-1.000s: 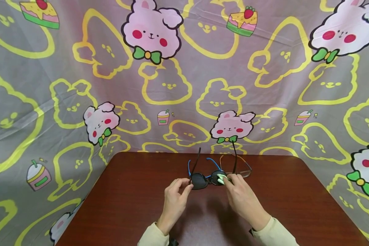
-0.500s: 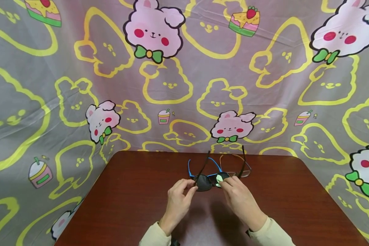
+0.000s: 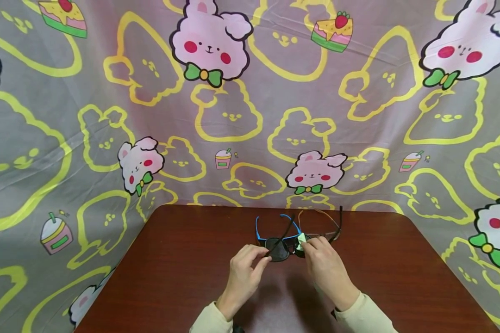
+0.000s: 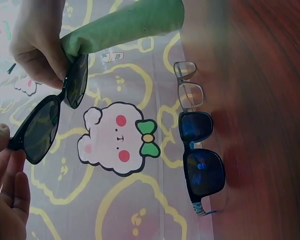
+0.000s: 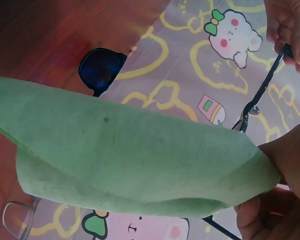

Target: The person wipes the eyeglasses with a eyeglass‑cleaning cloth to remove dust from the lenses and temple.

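My left hand (image 3: 246, 267) pinches a pair of black sunglasses (image 3: 277, 249) at the outer corner of the frame, beside the left lens. Their arms are unfolded and point away from me. A pale green cloth (image 3: 302, 241) is gripped in my right hand (image 3: 329, 266), whose fingers are at the right lens and partly hide it. In the left wrist view both dark lenses show, and the cloth (image 4: 132, 29) sticks out from the right hand as a long fold. The same cloth (image 5: 120, 150) fills much of the right wrist view and covers most of the sunglasses.
Behind the held pair, sunglasses with blue arms (image 4: 205, 172) lie on the brown table (image 3: 183, 268). Clear-lens eyeglasses (image 4: 191, 95) lie next to them. A grey curtain (image 3: 229, 185) with bunny drawings stands around the back and sides of the table.
The sunglasses have shifted a little right and slightly down in the head view, their arms leaning further right. My left hand moved right with them; the cloth stays at the right lens.
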`<action>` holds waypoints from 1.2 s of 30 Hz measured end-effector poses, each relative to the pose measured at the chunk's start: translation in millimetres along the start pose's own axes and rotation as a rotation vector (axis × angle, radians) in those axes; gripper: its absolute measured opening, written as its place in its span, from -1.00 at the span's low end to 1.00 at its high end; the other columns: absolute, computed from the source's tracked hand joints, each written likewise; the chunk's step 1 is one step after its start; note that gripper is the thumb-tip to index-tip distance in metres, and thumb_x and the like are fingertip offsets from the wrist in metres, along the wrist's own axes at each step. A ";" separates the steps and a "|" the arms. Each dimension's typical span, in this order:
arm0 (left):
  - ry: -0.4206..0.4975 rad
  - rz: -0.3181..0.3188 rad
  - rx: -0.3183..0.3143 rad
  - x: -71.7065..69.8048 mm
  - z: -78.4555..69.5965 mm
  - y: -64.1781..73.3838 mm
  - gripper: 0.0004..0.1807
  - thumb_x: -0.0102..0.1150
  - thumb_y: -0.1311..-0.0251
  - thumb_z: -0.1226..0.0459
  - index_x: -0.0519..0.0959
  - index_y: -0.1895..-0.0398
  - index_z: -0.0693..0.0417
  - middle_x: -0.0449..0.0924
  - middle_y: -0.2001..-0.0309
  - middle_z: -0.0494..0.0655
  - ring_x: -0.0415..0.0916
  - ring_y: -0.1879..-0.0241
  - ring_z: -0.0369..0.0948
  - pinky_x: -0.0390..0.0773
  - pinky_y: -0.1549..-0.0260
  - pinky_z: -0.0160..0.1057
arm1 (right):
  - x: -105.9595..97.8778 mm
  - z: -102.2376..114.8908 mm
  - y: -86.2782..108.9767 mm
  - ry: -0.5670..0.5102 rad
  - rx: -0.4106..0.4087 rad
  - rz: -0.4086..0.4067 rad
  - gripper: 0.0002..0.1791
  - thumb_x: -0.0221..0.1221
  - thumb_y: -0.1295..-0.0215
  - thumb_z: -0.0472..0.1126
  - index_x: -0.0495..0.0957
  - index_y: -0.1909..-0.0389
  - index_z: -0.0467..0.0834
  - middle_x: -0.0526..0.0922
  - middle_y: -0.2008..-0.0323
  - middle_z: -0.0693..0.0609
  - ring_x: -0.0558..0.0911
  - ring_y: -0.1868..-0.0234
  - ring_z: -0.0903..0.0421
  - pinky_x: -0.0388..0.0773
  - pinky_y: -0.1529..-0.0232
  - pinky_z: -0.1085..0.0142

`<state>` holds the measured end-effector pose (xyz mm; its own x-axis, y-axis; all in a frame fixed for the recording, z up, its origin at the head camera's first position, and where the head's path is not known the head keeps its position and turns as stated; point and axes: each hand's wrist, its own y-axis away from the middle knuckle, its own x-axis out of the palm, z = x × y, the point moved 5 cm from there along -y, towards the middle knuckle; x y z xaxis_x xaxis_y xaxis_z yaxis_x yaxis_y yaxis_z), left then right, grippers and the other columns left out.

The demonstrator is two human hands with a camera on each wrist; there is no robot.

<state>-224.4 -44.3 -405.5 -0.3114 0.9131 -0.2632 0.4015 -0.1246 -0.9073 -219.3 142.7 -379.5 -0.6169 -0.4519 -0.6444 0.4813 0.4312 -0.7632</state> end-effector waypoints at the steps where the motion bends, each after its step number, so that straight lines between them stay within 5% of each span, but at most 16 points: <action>1: 0.006 -0.002 -0.002 0.0 -0.1 0.0 -0.86 0.35 0.00 0.38 0.61 0.33 0.10 0.58 0.39 -0.18 0.49 0.41 -0.30 0.46 0.37 -0.44 | 0.0 -0.4 0.1 0.006 0.003 -0.008 -0.83 0.16 0.07 -0.53 0.61 0.41 -0.31 0.54 0.47 -0.06 0.46 0.43 0.01 0.46 0.42 0.23; 7: 0.026 -0.019 -0.001 -0.2 -1.5 -1.0 -0.84 0.35 0.02 0.40 0.61 0.34 0.11 0.57 0.40 -0.16 0.49 0.40 -0.29 0.47 0.36 -0.44 | -0.4 -1.7 0.6 0.007 0.029 -0.019 -0.81 0.11 0.03 -0.52 0.61 0.36 -0.35 0.57 0.38 -0.12 0.49 0.38 -0.04 0.50 0.37 0.19; 14: 0.015 -0.022 0.058 2.1 -4.8 -1.6 -0.84 0.35 0.02 0.39 0.60 0.34 0.11 0.56 0.43 -0.16 0.48 0.43 -0.30 0.47 0.39 -0.44 | 5.1 -0.8 -0.3 0.001 0.030 0.072 -0.68 0.24 0.13 -0.58 0.64 0.26 -0.34 0.66 0.25 -0.12 0.48 0.33 -0.01 0.53 0.33 0.25; 22: 0.036 -0.061 0.026 0.0 -3.1 -2.2 -0.85 0.36 0.01 0.39 0.61 0.34 0.13 0.58 0.42 -0.14 0.50 0.42 -0.27 0.48 0.37 -0.42 | 6.0 1.9 0.9 -0.063 -0.002 0.051 -0.75 0.17 0.05 -0.56 0.49 0.37 -0.20 0.59 0.49 0.08 0.32 0.49 0.13 0.31 0.49 0.35; 26: 0.045 -0.066 0.008 -1.4 -2.4 -2.7 -0.83 0.36 0.02 0.41 0.61 0.33 0.13 0.59 0.41 -0.14 0.49 0.42 -0.27 0.47 0.37 -0.43 | 4.5 1.9 1.5 -0.072 -0.023 0.031 -0.87 0.00 -0.20 -0.43 0.42 0.44 -0.15 0.53 0.57 0.15 0.25 0.52 0.17 0.24 0.52 0.40; 36: 0.017 -0.064 -0.023 -5.2 3.6 -3.0 -0.86 0.36 0.01 0.40 0.61 0.35 0.13 0.55 0.46 -0.17 0.46 0.44 -0.28 0.45 0.40 -0.44 | 1.4 3.2 3.9 -0.068 -0.084 0.046 -0.78 0.13 0.07 -0.52 0.43 0.46 -0.16 0.52 0.58 0.11 0.29 0.51 0.12 0.28 0.49 0.36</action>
<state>-227.0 -50.1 -402.6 -0.3221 0.9255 -0.1992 0.4015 -0.0570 -0.9141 -216.3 141.2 -383.6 -0.5503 -0.4811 -0.6824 0.4521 0.5155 -0.7280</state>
